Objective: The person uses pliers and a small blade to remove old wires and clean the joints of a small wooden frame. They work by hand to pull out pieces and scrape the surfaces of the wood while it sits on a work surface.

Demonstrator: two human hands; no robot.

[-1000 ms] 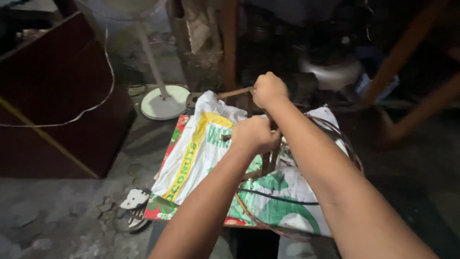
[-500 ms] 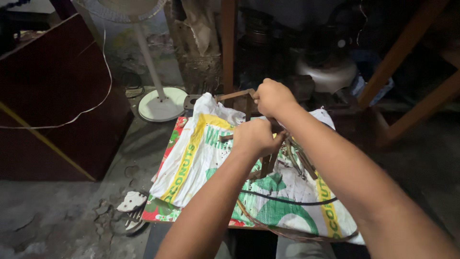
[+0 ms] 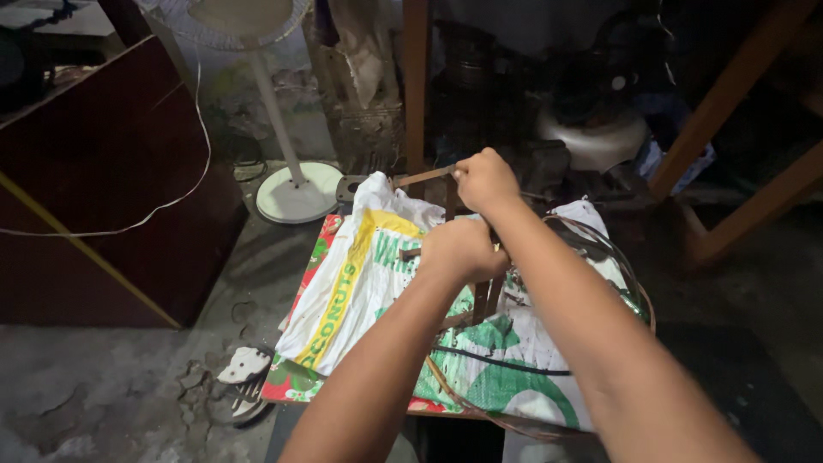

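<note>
Closest to me, the person's two bare forearms reach out over a low worktop (image 3: 291, 390) with a red flowered edge. A white woven sack (image 3: 360, 274) with yellow and green print is spread across it, covering most of the top. A thin dark cord (image 3: 506, 364) lies across the near part of the sack, and a curved brown hoop (image 3: 639, 296) runs round its right side.

The left hand (image 3: 463, 249) is clenched in a fist over the middle of the sack, gripping the near end of a flat brown strip (image 3: 410, 254); more such strips (image 3: 484, 300) hang just beneath it. A little further on, the right hand (image 3: 486, 180) is also closed, pinching the end of another long thin strip (image 3: 420, 177) that sticks out to the left above the far edge of the sack.

On the cracked concrete floor (image 3: 111, 394) left of the worktop lies a sandal (image 3: 244, 377). Beyond stands a white pedestal fan (image 3: 296, 189) on its round base, with a dark red cabinet (image 3: 103, 197) and a white cable (image 3: 163, 206) to the left. At the back, in gloom, sit a metal pot (image 3: 591, 141) and wooden legs (image 3: 729, 111).
</note>
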